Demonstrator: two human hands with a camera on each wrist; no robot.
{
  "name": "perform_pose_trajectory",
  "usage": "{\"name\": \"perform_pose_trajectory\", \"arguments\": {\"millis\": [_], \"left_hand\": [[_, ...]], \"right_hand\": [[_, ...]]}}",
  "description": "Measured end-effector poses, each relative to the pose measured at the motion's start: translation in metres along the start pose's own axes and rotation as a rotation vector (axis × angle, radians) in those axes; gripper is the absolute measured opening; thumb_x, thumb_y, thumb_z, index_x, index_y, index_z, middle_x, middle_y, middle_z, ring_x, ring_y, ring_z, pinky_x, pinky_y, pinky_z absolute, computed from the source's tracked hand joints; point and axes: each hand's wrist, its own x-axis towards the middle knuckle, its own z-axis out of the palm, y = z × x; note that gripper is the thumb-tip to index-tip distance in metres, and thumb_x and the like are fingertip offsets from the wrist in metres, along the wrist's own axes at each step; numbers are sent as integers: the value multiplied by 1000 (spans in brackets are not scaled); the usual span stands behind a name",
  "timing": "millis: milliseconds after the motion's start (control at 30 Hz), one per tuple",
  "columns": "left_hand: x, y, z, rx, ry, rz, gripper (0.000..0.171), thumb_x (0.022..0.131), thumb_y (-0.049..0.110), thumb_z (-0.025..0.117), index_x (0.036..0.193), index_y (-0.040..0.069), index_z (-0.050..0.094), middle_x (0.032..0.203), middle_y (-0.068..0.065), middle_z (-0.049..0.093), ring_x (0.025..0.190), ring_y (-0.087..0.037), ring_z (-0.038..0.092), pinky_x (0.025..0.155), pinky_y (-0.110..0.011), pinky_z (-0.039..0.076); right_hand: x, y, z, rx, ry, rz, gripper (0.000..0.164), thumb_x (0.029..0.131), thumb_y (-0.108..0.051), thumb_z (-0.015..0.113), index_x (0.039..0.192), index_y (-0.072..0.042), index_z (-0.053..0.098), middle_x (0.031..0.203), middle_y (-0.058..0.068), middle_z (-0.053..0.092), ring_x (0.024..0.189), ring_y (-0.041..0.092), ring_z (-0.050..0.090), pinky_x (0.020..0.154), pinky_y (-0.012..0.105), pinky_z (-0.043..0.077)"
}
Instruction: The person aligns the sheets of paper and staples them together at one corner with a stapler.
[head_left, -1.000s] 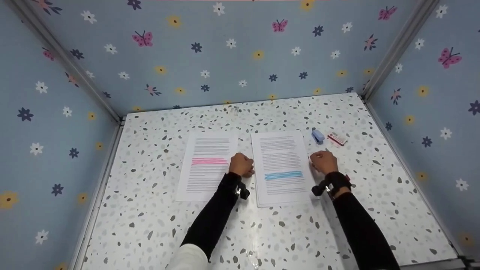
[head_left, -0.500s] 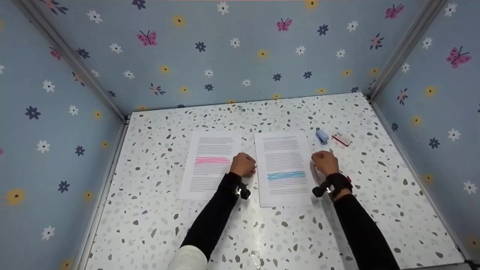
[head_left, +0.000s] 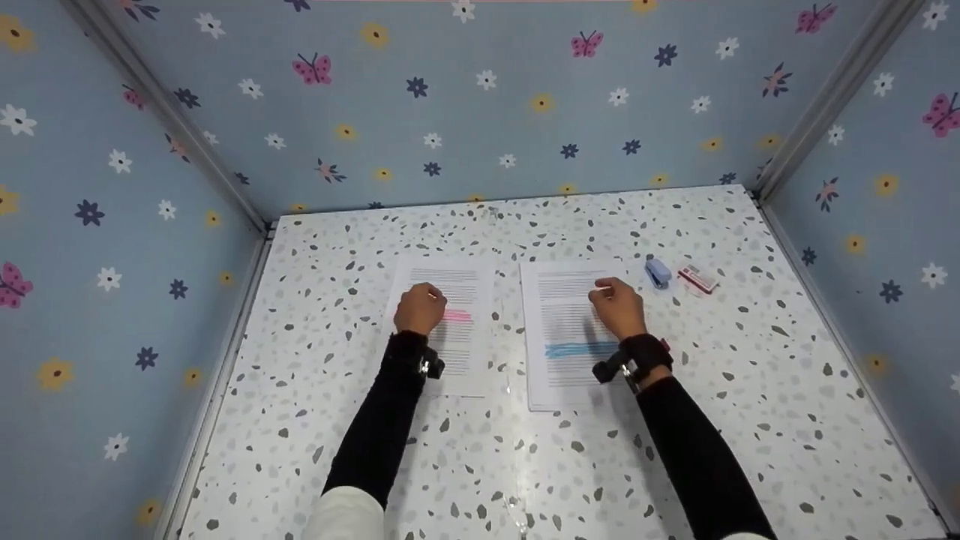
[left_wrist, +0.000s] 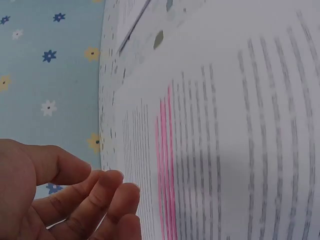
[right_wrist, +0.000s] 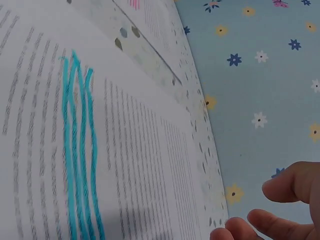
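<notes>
My left hand [head_left: 421,309] hovers over a printed sheet [head_left: 457,367], covering part of its pink highlighted lines [left_wrist: 167,165]. Its fingers are loosely bent with nothing between them, as the left wrist view shows. Over the right-hand stack of printed paper [head_left: 566,382] is my right hand [head_left: 619,309], thumb apart from relaxed fingers and holding nothing. Blue highlighter strokes [right_wrist: 82,150] cross this top page. Both papers lie flat, side by side, with a strip of table between them.
A small light-blue stapler [head_left: 658,273] and a red-and-white box [head_left: 698,278] lie beyond the stack at the right. The speckled white table [head_left: 330,300] meets flowered panels [head_left: 510,105] at the back and both sides.
Left hand has moved left, from the gap between the papers to above the pink-marked sheet. Right hand has left the stack's right edge and moved in over it. The camera view has shifted slightly.
</notes>
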Motion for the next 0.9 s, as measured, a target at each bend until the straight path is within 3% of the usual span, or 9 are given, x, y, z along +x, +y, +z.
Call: {"name": "perform_pose_trajectory", "arguments": {"millis": [233,500,700,900], "left_hand": [[8,-27,-17,25,22,-29,20,97,22,61,107,8,70,108,-10,73,88,-30,69,74,-47,54],[13,-46,-36,-3,27,-57,24,97,22,59,111,5,69,112,-14,70,93,-33,67,78,-50,53],[18,-62,-47,16,-28,-95,38,100,22,53,126,-5,61,126,-24,64,111,-40,62,92,-53,49],[17,-71,-52,38,-38,-129,34,98,17,51,107,-12,65,110,-30,67,102,-43,65,88,-54,51]], "right_hand": [[6,-24,35,20,-29,-5,38,96,-21,62,127,2,66,112,22,70,102,36,67,87,47,52],[10,-47,72,20,-76,38,34,95,-25,67,117,0,71,105,18,73,94,30,69,81,40,54],[10,-64,93,148,-155,129,39,99,-32,64,116,3,70,99,17,73,88,27,72,77,35,56],[11,-72,112,298,-225,268,50,103,-35,54,127,7,63,114,23,69,103,34,69,91,40,54]]}}
